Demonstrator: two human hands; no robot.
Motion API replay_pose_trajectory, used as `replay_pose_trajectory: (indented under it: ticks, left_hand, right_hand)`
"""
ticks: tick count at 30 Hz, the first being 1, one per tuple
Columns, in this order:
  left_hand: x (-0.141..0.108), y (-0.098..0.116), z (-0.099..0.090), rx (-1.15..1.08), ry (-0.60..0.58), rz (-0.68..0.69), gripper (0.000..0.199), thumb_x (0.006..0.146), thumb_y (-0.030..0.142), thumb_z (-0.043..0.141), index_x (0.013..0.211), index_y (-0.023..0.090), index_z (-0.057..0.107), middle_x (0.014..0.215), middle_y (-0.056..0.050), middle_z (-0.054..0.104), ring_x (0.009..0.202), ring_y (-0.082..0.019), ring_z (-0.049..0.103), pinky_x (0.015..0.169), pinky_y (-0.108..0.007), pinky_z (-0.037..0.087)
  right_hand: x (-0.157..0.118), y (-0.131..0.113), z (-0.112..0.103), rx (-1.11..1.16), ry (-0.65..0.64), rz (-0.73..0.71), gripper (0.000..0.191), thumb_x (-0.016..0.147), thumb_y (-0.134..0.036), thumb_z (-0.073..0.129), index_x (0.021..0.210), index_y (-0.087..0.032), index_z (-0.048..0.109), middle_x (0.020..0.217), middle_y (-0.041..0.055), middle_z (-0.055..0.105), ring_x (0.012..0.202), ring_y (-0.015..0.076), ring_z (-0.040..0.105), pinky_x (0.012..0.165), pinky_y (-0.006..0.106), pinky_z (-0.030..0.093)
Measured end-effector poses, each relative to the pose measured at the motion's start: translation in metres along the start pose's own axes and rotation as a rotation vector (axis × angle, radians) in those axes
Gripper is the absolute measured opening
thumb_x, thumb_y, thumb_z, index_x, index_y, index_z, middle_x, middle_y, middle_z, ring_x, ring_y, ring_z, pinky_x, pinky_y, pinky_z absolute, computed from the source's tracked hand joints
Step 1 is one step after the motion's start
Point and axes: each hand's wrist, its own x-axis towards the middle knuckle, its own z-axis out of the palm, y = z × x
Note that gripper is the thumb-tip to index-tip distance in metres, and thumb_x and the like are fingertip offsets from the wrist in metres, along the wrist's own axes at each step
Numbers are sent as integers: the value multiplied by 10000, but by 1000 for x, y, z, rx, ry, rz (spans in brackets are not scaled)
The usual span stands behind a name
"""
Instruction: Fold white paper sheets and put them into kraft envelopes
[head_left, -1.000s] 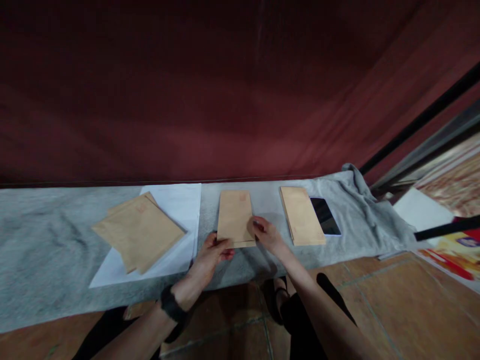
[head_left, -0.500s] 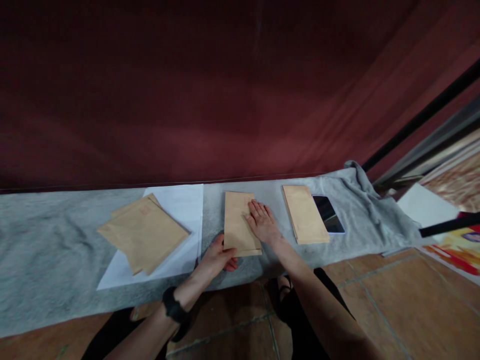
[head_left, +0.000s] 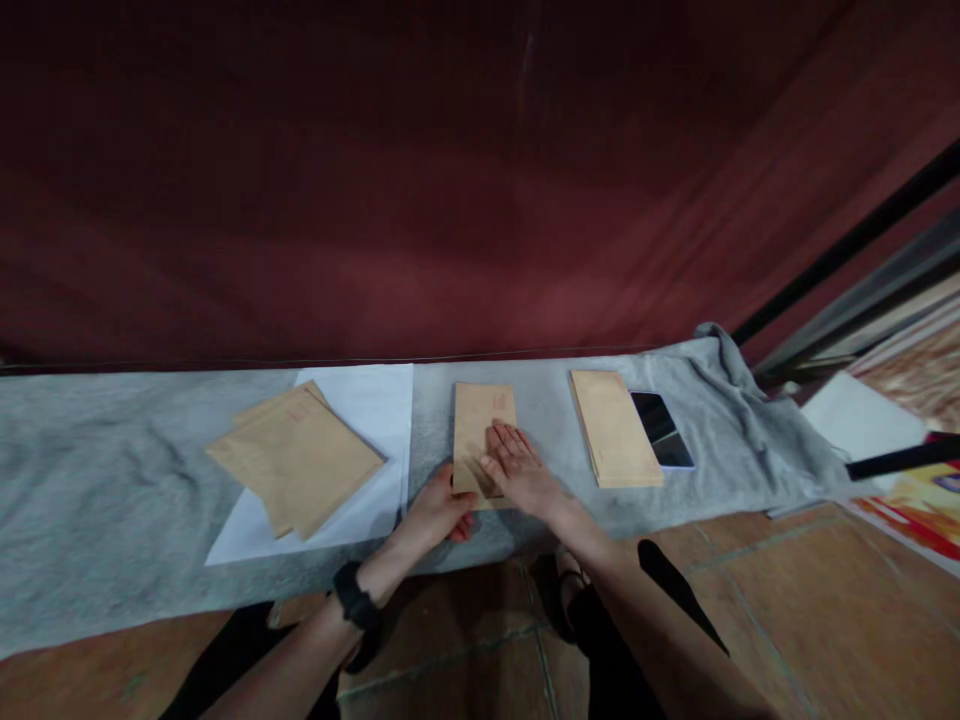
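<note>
Compared with half a second before, the right hand [head_left: 525, 478] has moved down a little along the envelope [head_left: 472, 430], and the red print near its upper right corner, which the fingers partly covered, can be seen again. The thumb of this hand now stands out more to the side. The left hand [head_left: 439, 508] keeps its place at the lower left corner. The envelope lies in the middle of the desk [head_left: 97, 500], which is covered with grey cloth. To the left, a loose pile [head_left: 307, 460] of similar envelopes lies turned over white paper [head_left: 382, 395]. To the right there is a neat stack [head_left: 619, 430], and directly beside it the phone [head_left: 666, 432], its left side partly hidden by the stack. Behind the desk hangs a dark red curtain [head_left: 450, 250], and a black bar [head_left: 862, 235] crosses at the far right. The right hand hides the lower right part of the envelope. The left hand is clamped on the corner, the thumb on top and the fingers below; its wrist wears a black watch [head_left: 355, 597]. The right hand is open and rests palm down on the paper, without gripping. The two hands are near each other but apart, and both forearms come from below.
</note>
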Motion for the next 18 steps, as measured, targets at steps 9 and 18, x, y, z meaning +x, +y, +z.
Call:
replay_pose_trajectory:
  ticks: [9, 18]
  left_hand:
    - [-5, 5, -4, 352, 125, 103, 324, 863, 240, 605, 1160, 172, 494, 598, 40, 638, 410, -155, 572, 410, -241, 420]
    - [-5, -4, -13, 384, 243, 181, 342, 796, 233, 716, 1105, 242, 569, 842, -34, 731, 796, -234, 722, 626, -259, 482]
  right_hand:
    - [-43, -23, 18, -15, 119, -18, 544, 1055, -352, 360, 1560, -151, 349, 1618, 89, 352, 1506, 207, 316, 1250, 436, 253]
    - [-48, 5, 12, -28, 69, 14, 675, 1014, -505, 463, 1572, -152, 324, 1643, 134, 284, 1518, 265, 286, 1248, 485, 231]
